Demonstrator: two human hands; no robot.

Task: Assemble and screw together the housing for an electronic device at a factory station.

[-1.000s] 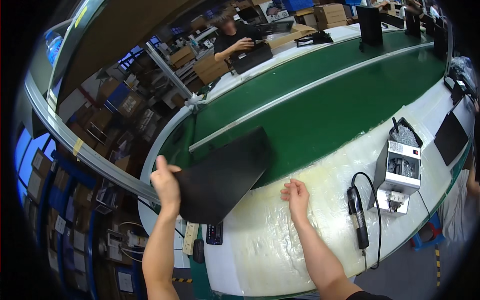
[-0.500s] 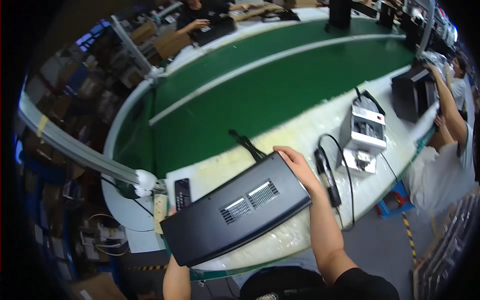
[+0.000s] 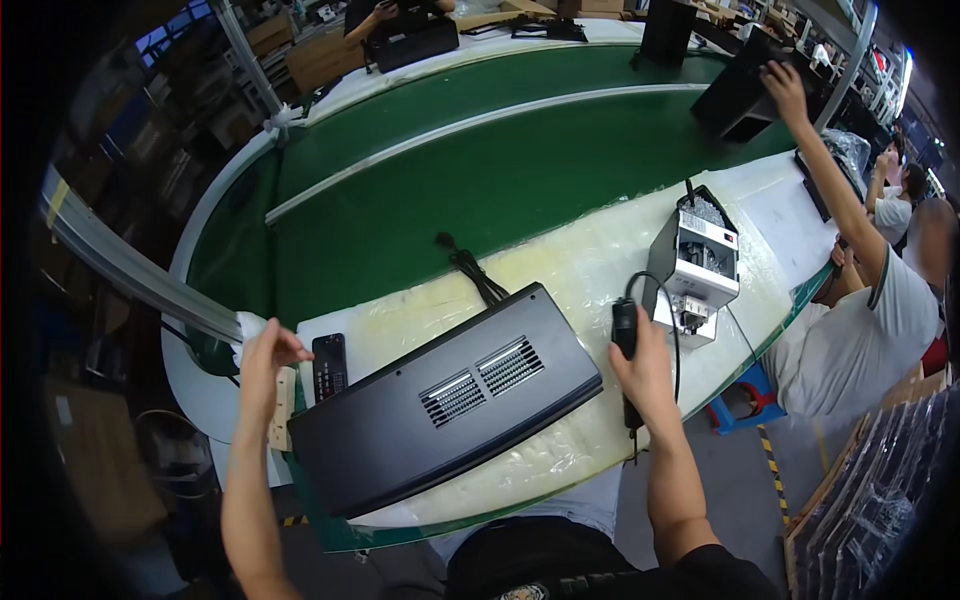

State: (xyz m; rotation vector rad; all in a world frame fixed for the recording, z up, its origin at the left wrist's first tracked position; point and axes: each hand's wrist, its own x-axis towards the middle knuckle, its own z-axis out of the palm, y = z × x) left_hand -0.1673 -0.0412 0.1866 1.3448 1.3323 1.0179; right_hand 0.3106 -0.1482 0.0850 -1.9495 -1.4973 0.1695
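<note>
Gripping black driver (image 3: pixel 624 328) in right fingers (image 3: pixel 626 374), with left fingers (image 3: pixel 288 346) loosely parted, apparently empty; could snag cord (image 3: pixel 648 274) beyond right fingers on silver box (image 3: pixel 704 250) if yanked.

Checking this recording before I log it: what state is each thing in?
Left hand: raised, half curled, apparently empty
Right hand: closed around the screwdriver
Screwdriver: gripped, partly covered
Black box: lying flat, vented side up
Cord: bundled
Remote: lying flat
Silver machine: standing, power unclear
Far case: tilted, a co-worker's hand on it
</note>
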